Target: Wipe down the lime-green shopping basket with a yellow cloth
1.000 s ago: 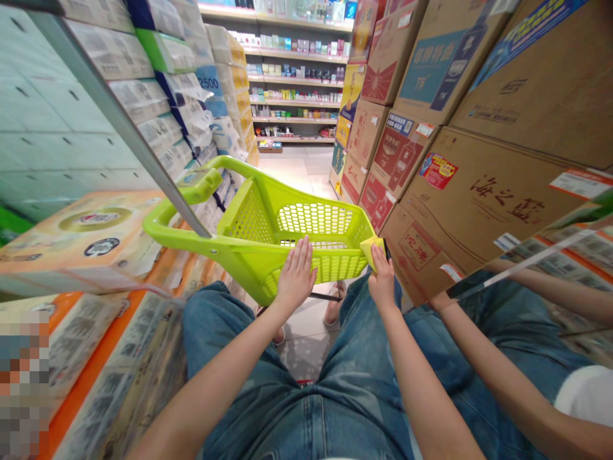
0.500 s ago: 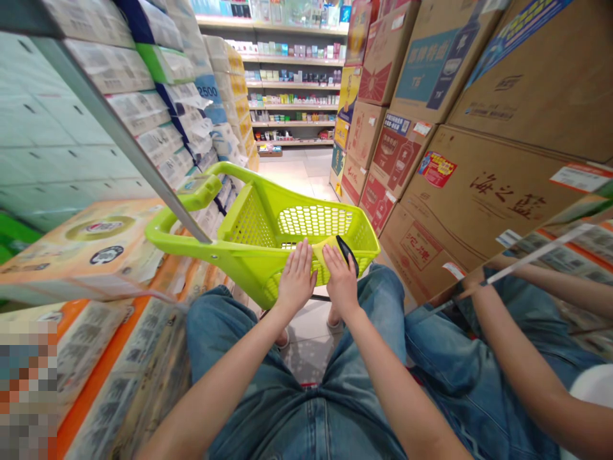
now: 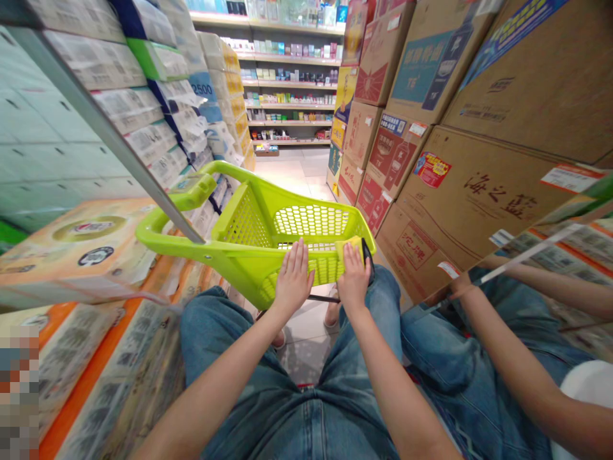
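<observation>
A lime-green plastic shopping cart [image 3: 234, 255] with perforated walls stands crosswise before my knees. On its near side wall, just under the rim, my left hand [image 3: 294, 275] lies flat with straight fingers and holds nothing. My right hand [image 3: 353, 275] presses a yellow cloth [image 3: 342, 248] against the same rim, close to the right corner. The cloth has a black edge [image 3: 367, 259] that sticks out past my fingers. My palm hides part of the cloth. The basket's floor is partly hidden by the near wall.
Stacked cardboard cartons [image 3: 498, 185] line the right side, beside a mirror surface [image 3: 527, 255] reflecting my arm and jeans. Wrapped paper packs [image 3: 129, 118] and an orange-white pack [image 3: 96, 236] stand left. A grey metal bar [image 3: 119, 140] crosses the upper left. Goods shelves [image 3: 292, 83] stand ahead.
My right hand has slid right along the rim with the yellow cloth, away from my left hand. The left hand stays at about the same place on the cart. My view has shifted slightly.
</observation>
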Available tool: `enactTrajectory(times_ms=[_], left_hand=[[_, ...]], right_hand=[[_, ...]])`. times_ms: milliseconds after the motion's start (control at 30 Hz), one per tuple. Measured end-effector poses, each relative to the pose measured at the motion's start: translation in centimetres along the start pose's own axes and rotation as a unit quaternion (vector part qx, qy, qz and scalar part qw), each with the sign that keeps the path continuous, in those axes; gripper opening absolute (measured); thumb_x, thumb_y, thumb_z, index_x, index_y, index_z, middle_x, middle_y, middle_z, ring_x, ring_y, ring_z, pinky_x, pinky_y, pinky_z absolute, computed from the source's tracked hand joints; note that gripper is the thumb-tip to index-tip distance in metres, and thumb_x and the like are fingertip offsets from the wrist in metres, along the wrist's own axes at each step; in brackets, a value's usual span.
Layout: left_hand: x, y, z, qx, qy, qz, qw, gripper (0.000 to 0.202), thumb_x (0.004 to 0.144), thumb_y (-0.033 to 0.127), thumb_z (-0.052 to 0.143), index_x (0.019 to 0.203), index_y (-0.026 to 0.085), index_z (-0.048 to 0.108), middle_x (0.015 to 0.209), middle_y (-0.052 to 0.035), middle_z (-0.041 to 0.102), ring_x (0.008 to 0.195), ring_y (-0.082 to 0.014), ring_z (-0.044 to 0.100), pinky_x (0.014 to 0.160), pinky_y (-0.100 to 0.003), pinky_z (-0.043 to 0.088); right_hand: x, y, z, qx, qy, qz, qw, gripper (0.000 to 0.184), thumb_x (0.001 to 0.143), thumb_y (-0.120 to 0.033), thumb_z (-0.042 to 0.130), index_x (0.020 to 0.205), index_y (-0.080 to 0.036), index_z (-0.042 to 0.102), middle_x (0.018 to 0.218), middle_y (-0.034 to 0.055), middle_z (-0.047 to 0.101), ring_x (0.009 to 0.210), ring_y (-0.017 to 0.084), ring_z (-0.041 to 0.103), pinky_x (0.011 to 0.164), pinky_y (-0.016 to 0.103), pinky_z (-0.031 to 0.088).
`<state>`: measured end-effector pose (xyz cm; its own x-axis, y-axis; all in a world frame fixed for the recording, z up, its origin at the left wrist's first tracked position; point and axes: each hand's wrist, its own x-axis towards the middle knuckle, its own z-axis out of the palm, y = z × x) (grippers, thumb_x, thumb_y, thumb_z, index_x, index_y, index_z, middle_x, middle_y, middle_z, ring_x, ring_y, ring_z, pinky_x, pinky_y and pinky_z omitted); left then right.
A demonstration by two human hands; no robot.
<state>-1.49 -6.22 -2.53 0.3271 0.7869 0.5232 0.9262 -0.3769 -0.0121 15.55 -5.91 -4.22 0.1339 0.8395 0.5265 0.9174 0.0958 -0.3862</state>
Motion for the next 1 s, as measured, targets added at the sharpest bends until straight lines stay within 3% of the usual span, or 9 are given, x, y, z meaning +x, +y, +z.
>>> enactTrajectory(times_ms=[133,233,367,500,600,700,833,900,1000], left_hand=[[0.0,-0.1,0.1,0.012,-0.005,0.001,1.000,0.069,0.099,0.032,0.035,0.156,0.002,0.009,0.164,-0.0170,0.013,0.153,-0.0264,0.006,0.124,-0.045,0.018],[-0.1,-0.2,0.1,0.014,-0.009,0.003,1.000,0.068,0.099,0.031,0.035,0.156,0.002,0.011,0.164,-0.0166,0.013,0.153,-0.0256,0.006,0.124,-0.044,0.018],[-0.1,-0.3,-0.1,0.012,-0.012,0.005,1.000,0.069,0.099,0.031,0.035,0.156,0.003,0.008,0.164,-0.0154,0.012,0.153,-0.0246,0.007,0.124,-0.043,0.018],[-0.1,-0.2,-0.3,0.016,-0.016,0.004,1.000,0.068,0.099,0.031,0.034,0.156,0.003,0.010,0.164,-0.0149,0.011,0.153,-0.0251,0.006,0.124,-0.043,0.016],[0.0,-0.2,-0.3,0.015,-0.014,0.004,1.000,0.069,0.099,0.032,0.034,0.156,0.002,0.009,0.164,-0.0148,0.011,0.153,-0.0253,0.006,0.124,-0.043,0.016],[0.0,0.0,-0.1,0.010,-0.008,-0.001,1.000,0.070,0.099,0.032,0.035,0.156,0.003,0.006,0.164,-0.0154,0.011,0.153,-0.0254,0.006,0.124,-0.044,0.017],[0.0,-0.1,0.2,0.012,-0.006,-0.003,1.000,0.069,0.098,0.030,0.036,0.156,0.002,0.010,0.164,-0.0169,0.013,0.153,-0.0264,0.005,0.124,-0.045,0.018],[-0.1,-0.2,0.2,0.013,-0.009,-0.002,1.000,0.067,0.098,0.025,0.035,0.156,0.002,0.010,0.164,-0.0172,0.014,0.153,-0.0262,0.006,0.124,-0.045,0.019],[-0.1,-0.3,0.0,0.011,-0.008,0.002,1.000,0.067,0.099,0.027,0.034,0.156,0.003,0.008,0.164,-0.0167,0.014,0.153,-0.0255,0.006,0.124,-0.044,0.019]], right_hand=[[-0.7,-5.5,0.6,0.033,-0.044,-0.081,0.995,0.074,0.078,-0.001,0.039,0.151,-0.019,0.038,0.155,0.0054,0.042,0.147,0.018,0.031,0.123,0.045,0.013],[-0.7,-5.5,0.2,0.045,-0.054,-0.114,0.991,0.072,0.081,-0.001,0.038,0.150,-0.021,0.039,0.154,0.0048,0.044,0.145,0.017,0.034,0.123,0.044,0.011],[-0.3,-0.8,-1.0,0.029,-0.048,-0.121,0.991,0.075,0.079,0.001,0.037,0.150,-0.024,0.038,0.152,0.0036,0.047,0.144,0.015,0.037,0.123,0.046,0.011],[0.4,5.5,-2.4,0.023,-0.028,-0.022,0.999,0.080,0.073,0.001,0.037,0.150,-0.021,0.039,0.153,0.0057,0.045,0.145,0.017,0.037,0.121,0.046,0.022],[1.2,7.6,-3.0,0.046,-0.038,0.056,0.997,0.079,0.071,0.000,0.037,0.147,-0.019,0.044,0.152,0.0077,0.047,0.144,0.019,0.039,0.118,0.047,0.028],[1.4,5.1,-2.6,0.042,-0.039,0.076,0.995,0.076,0.073,0.000,0.036,0.145,-0.018,0.047,0.150,0.0087,0.049,0.143,0.022,0.039,0.119,0.052,0.026],[0.3,-2.8,-0.9,0.046,-0.070,-0.053,0.995,0.077,0.074,0.002,0.038,0.148,-0.018,0.043,0.153,0.0060,0.046,0.146,0.019,0.035,0.122,0.047,0.019],[-0.2,-5.8,-0.4,0.058,-0.087,-0.084,0.991,0.073,0.077,0.001,0.039,0.148,-0.015,0.042,0.155,0.0083,0.043,0.146,0.020,0.033,0.122,0.044,0.020],[-0.5,-6.5,-0.6,0.065,-0.093,-0.107,0.988,0.074,0.078,0.001,0.039,0.149,-0.017,0.040,0.155,0.0077,0.043,0.146,0.018,0.035,0.123,0.044,0.016]])
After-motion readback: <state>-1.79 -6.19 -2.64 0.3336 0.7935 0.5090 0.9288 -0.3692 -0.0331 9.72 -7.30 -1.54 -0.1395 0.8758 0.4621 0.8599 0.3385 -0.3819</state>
